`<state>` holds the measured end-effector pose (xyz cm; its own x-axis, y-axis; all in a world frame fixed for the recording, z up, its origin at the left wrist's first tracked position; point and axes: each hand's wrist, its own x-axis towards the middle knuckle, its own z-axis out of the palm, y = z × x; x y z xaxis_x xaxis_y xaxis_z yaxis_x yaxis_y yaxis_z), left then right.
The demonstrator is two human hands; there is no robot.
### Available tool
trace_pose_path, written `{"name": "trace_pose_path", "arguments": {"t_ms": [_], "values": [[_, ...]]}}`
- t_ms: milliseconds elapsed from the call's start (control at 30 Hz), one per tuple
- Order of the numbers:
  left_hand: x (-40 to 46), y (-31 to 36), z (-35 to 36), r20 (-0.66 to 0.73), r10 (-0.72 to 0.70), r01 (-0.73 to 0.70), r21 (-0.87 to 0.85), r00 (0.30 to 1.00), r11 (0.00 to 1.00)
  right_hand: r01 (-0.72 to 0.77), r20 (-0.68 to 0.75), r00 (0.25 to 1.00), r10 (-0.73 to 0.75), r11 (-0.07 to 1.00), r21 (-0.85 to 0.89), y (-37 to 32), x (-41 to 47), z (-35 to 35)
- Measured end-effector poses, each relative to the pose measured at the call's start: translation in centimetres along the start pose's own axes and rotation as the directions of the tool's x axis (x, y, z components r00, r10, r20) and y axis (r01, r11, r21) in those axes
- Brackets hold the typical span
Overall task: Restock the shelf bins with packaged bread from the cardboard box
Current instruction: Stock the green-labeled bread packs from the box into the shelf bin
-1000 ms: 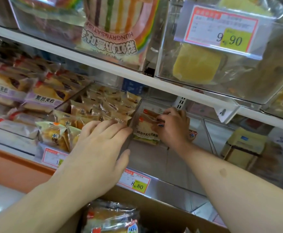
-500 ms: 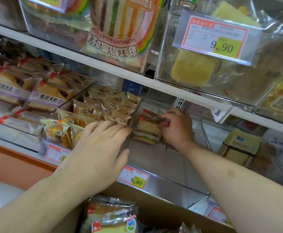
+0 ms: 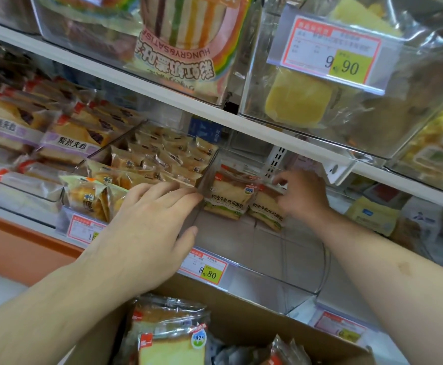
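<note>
A second bread pack (image 3: 267, 206) is now standing beside the first (image 3: 228, 197) at the back of the clear bin (image 3: 304, 259), the right hand (image 3: 300, 192) pinching it. It looks light and squashy, so its edges are best for holding. The left hand (image 3: 151, 222) is lying spread, steadying the bin wall.

The right hand (image 3: 300, 193) covers the far side of the right bread pack (image 3: 266, 206), so its grip there can't be judged. The cardboard box (image 3: 244, 322) and its front bread pack (image 3: 170, 338) run off the bottom edge.
</note>
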<state>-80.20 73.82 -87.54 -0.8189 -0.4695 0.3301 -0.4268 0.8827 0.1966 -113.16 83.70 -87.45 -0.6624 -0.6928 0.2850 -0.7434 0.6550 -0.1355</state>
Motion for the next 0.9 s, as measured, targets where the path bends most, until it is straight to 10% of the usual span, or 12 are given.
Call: {"name": "trace_pose_path", "arguments": {"t_ms": [367,900], "values": [[0.4,-0.4,0.7,0.002,0.008,-0.008,0.002,1.000,1.000,0.108,0.226,0.967,-0.118,0.992,0.060,0.6,2.3,-2.5],[-0.5,0.9,-0.6,0.039,0.002,-0.002,-0.010,0.999,1.000,0.061,0.083,0.993,-0.084,0.967,0.246,1.0,-2.2,-4.0]]}}
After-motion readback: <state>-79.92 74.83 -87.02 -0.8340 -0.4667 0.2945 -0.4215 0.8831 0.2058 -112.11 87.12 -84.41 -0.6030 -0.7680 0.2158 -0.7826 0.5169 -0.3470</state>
